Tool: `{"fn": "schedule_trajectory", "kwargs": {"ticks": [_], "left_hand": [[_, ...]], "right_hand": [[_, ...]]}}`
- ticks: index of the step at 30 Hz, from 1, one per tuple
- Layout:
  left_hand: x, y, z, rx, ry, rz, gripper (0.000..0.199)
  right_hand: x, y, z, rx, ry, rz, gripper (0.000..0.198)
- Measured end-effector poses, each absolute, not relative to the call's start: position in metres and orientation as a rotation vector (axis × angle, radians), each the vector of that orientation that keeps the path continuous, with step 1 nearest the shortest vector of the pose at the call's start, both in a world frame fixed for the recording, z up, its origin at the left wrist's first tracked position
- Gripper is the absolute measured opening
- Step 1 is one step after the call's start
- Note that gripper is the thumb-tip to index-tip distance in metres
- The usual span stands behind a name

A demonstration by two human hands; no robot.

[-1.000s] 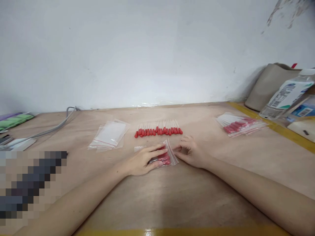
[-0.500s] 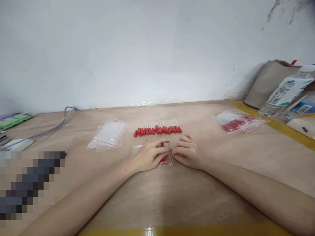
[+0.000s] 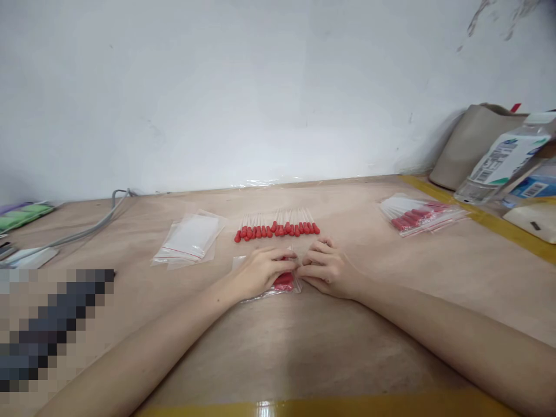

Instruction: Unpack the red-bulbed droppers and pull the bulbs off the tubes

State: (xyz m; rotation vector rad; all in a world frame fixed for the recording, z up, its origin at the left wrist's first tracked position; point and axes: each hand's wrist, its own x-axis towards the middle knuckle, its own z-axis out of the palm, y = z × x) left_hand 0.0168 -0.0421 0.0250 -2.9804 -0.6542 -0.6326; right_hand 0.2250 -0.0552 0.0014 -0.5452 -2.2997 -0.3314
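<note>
A clear zip-lock bag (image 3: 297,285) lies on the table in front of me, with red-bulbed droppers (image 3: 284,281) inside. Over its middle rests my left hand (image 3: 259,271), fingers bent and closed on the bag near its mouth, hiding much of it. My right hand (image 3: 326,269) pinches the right-hand edge, where the zip strip runs; the fingertips of both hands nearly meet. Just beyond the hands, several loose droppers (image 3: 278,229) lie in a row, red bulbs toward me and thin clear stems pointing away.
Flat zip-lock bags (image 3: 186,237) are stacked to the left. Filled bags of droppers (image 3: 419,217) lie at the right, near yellow tape. Behind them stand a plastic bottle (image 3: 506,159) and a beige container (image 3: 469,142). A grey cable (image 3: 93,223) crosses the far left.
My left fingers have shifted slightly back from the zip edge, showing more red bulbs. The right hand has edged left along the bag's mouth. The view has moved slightly.
</note>
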Motion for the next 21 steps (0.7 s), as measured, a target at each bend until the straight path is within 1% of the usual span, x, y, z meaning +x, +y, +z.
{"fn": "schedule_trajectory", "kwargs": {"ticks": [2,7,10,15,18,21], "left_hand": [[0.016,-0.040,0.026,-2.906,-0.544,-0.614,0.025],[0.016,-0.040,0.022,-2.659,-0.328,-0.704,0.021],[0.017,-0.040,0.023,-2.647,-0.235,-0.617,0.022],[0.010,-0.038,0.035,-2.737,-0.271,-0.505,0.025],[0.002,-0.038,0.048,-2.731,-0.325,-0.530,0.029],[-0.003,-0.039,0.055,-2.704,-0.390,-0.593,0.030]], "right_hand": [[0.225,-0.056,0.002,-0.534,-2.305,-0.351,0.012],[0.223,-0.056,0.003,-0.499,-2.352,-0.423,0.017],[0.221,-0.055,0.005,-0.493,-2.395,-0.490,0.020],[0.223,-0.055,0.008,-0.479,-2.516,-0.522,0.021],[0.226,-0.058,0.012,-0.503,-2.590,-0.400,0.016],[0.228,-0.062,0.017,-0.629,-2.580,-0.107,0.015]]}}
